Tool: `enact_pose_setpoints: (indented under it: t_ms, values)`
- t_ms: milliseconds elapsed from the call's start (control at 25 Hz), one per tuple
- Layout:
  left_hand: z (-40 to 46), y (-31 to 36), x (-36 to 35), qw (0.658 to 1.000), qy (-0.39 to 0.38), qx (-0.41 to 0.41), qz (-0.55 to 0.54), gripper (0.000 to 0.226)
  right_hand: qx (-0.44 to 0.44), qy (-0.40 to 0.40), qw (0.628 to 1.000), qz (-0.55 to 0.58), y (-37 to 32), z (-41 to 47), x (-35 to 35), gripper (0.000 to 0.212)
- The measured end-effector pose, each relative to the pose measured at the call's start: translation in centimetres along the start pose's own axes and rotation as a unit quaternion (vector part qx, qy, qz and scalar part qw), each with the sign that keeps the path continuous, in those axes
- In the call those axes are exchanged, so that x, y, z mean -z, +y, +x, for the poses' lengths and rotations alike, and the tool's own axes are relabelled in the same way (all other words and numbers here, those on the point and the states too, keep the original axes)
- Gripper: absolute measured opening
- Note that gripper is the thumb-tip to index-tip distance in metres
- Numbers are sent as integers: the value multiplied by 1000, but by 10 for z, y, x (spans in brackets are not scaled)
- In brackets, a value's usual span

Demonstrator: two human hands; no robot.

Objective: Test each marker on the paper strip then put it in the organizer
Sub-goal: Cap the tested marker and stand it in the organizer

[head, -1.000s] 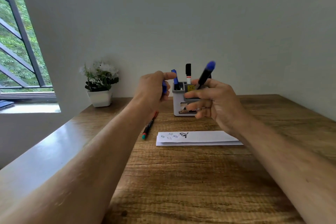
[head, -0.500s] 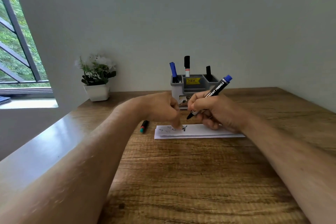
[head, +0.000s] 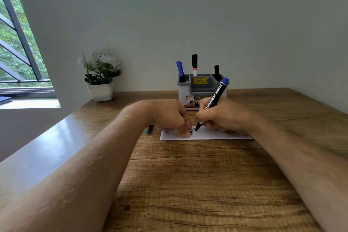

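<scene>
The right hand (head: 224, 117) pinches a black cylindrical marker (head: 213, 101), its tip down on the flat white paper strip (head: 212, 134) lying on the grained wooden table (head: 188, 184). The left hand (head: 169, 117) is curled, fingertips pressing the strip; whether it encloses anything cannot be told. Behind stands the boxy grey-and-white plastic organizer (head: 199, 90), holding three upright markers.

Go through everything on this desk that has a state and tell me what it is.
Permanent marker: uncapped, tilted, tip at the paper.
Right hand: gripping that marker.
Left hand: fisted, pinning the paper strip.
Organizer: upright, holding three markers.
Green-ended marker: lying on the desk.
</scene>
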State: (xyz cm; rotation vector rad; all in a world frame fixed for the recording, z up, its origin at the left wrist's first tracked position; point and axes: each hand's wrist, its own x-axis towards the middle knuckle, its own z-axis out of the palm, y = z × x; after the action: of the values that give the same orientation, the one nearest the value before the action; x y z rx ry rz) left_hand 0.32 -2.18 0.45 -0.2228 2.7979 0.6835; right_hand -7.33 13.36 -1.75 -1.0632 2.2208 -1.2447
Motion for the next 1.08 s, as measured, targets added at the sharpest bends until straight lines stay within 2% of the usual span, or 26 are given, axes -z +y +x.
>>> enact_pose_setpoints:
  t_ms: [240,440,640,800,1080]
  values:
    - [1,-1,1,1000,-7,5,-6,11,-11,-6,1000,17,0,1,1,32]
    - [1,-1,0,1000,-9,4,-7,11,-4,20,1000,-10,0,0,-2,23]
    - [2,-1,0,1000,-14,10,-9,11,-15,25,999,16,1,-1,1,28]
    - [2,-1,0,1000,-14,9,-6,11,0,14,1000,-9,-1,-2,-2,22]
    - [2,-1,1,1000,-15,10,-9,10,-11,20,1000,-9,0,-1,1,29]
